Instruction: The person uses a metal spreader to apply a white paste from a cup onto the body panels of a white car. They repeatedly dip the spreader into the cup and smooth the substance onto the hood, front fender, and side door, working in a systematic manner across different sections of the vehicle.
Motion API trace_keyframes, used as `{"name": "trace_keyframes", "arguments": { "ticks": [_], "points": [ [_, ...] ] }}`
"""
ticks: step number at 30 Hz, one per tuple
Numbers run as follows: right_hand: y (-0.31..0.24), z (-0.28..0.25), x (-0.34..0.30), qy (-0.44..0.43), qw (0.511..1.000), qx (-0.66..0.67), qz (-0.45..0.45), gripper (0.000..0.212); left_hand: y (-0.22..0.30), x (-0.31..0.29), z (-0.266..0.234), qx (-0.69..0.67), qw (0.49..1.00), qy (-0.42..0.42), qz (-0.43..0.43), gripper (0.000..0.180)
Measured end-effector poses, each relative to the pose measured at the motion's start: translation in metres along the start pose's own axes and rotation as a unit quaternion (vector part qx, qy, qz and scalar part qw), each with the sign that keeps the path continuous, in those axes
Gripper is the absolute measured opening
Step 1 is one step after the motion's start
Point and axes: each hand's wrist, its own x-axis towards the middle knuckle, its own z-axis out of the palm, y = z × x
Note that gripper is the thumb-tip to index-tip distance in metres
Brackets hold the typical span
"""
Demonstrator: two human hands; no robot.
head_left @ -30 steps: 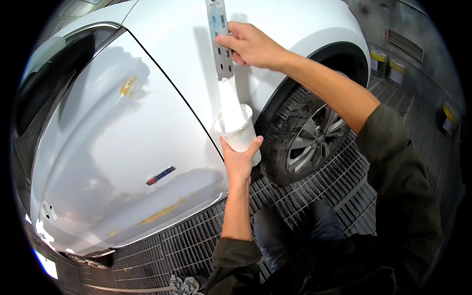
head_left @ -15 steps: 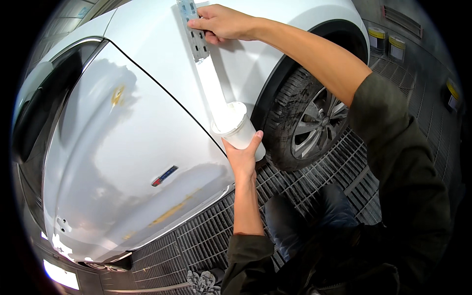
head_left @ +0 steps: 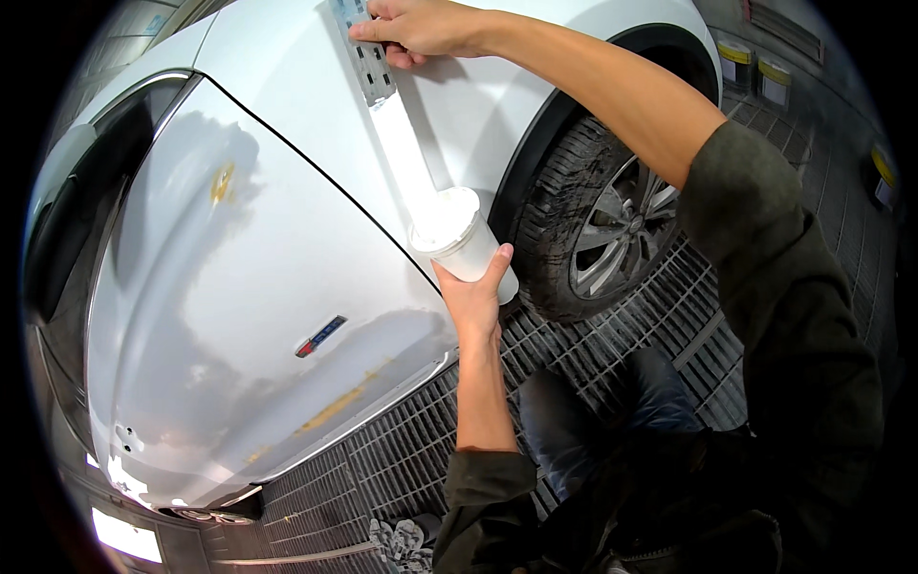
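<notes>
My left hand (head_left: 475, 298) grips a white paint cup (head_left: 461, 240) from below, holding it against the white car's fender (head_left: 497, 96). My right hand (head_left: 418, 27) is raised near the top edge and pinches a flat grey mixing stick (head_left: 368, 59). The stick's lower part is coated in white paint (head_left: 406, 167), and a band of it runs down into the cup. The car's silver-white door (head_left: 239, 316) fills the left half, with yellowish marks (head_left: 337, 406) low on it and a small badge (head_left: 320, 336).
A black tyre with a silver alloy wheel (head_left: 617, 234) sits just right of the cup. Metal floor grating (head_left: 402, 459) lies under my bent knees (head_left: 602, 421). Yellow-lidded cans (head_left: 755, 72) stand at the far right by the wall.
My right hand has lifted the stick higher and to the left, drawing a longer band of paint out of the cup. The left hand still holds the cup at the fender.
</notes>
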Motion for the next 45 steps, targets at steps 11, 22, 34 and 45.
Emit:
{"name": "trace_keyframes", "arguments": {
  "ticks": [11,22,34,45],
  "points": [
    [-0.015,0.03,-0.109,0.04,0.979,-0.2,-0.005,0.03,-0.009,0.0,0.031,-0.002,1.0,-0.027,0.006,0.063],
    [-0.03,0.027,-0.058,0.076,0.976,-0.2,-0.047,0.028,0.035,0.012,0.009,0.03,0.999,-0.012,0.013,0.077],
    [-0.038,0.056,-0.021,0.086,0.967,-0.237,-0.02,0.033,0.059,0.031,-0.026,0.036,0.999,0.005,0.033,0.074],
    [-0.044,0.046,0.018,0.101,0.987,-0.128,-0.011,0.032,0.05,0.032,-0.029,0.038,0.998,-0.011,0.047,0.073]
  ]
}}
